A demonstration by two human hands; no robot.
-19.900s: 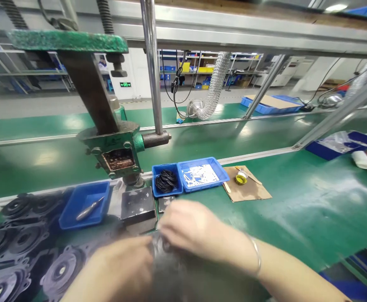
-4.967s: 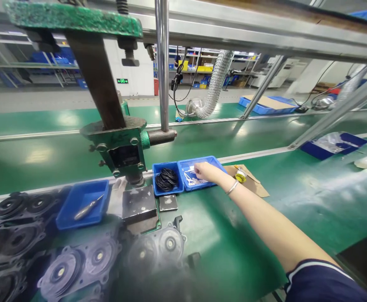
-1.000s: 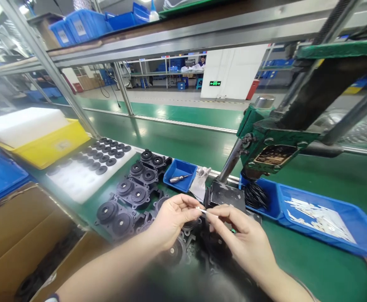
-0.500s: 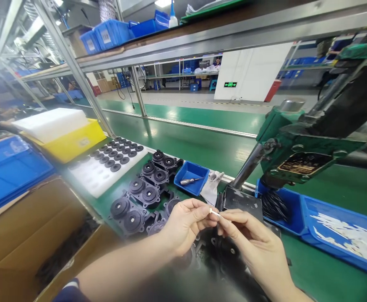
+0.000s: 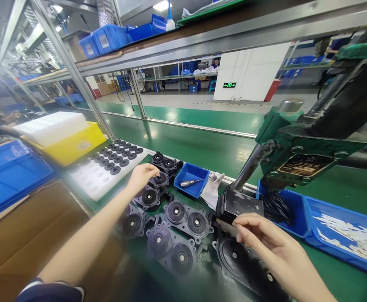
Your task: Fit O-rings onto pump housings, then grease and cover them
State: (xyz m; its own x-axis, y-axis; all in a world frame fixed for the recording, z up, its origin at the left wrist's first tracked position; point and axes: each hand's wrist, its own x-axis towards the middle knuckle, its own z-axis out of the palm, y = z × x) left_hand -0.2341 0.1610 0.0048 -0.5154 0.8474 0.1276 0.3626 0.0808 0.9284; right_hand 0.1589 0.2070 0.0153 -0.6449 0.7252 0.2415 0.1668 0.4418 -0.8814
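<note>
Both hands have parted since half a second ago; the left hand (image 5: 142, 175) has gone out to the left of the blue tray (image 5: 190, 171). Directly at its fingertips, also left of the tray, lies a black twin-disc housing (image 5: 160, 179), its long axis slanting towards the tray's near side, its farther-left disc behind the hand. The right hand (image 5: 282, 247) is much farther from that housing, to the right of the tray and nearer the wearer. Each thumb is drawn against its forefinger; whether either pinch holds anything is too small to tell. Inside the tray lies a metal-handled tool (image 5: 188, 183).
</note>
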